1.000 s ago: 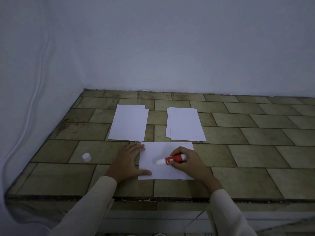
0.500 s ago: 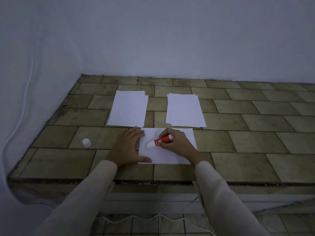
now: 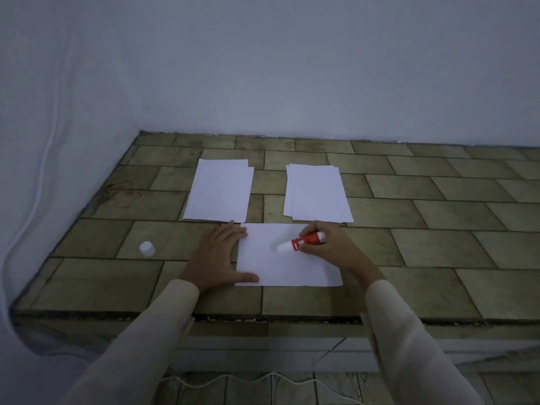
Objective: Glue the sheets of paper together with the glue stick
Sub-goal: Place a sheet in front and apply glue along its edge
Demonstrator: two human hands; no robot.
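Observation:
A single white sheet (image 3: pixel 277 270) lies near the front edge of the tiled counter. My left hand (image 3: pixel 217 257) rests flat, fingers spread, on its left edge, thumb on the near corner. My right hand (image 3: pixel 330 244) grips a red glue stick (image 3: pixel 304 243) whose white tip points left and touches the sheet's upper middle. Behind the sheet lie two small stacks of white paper, one at the left (image 3: pixel 219 191) and one at the right (image 3: pixel 317 194). The glue stick's white cap (image 3: pixel 147 248) stands on the counter left of my left hand.
The tiled counter (image 3: pixel 438 247) runs along a white back wall and meets a side wall at the left. A white cable (image 3: pixel 35 182) hangs down the left wall. Bare tiles stretch to the right of the papers. The counter's front edge (image 3: pixel 292 318) drops toward the floor.
The glue stick first slid left across the sheet and toward its far edge, then back right. My left hand stays pressed on the sheet's left edge. My view has shifted.

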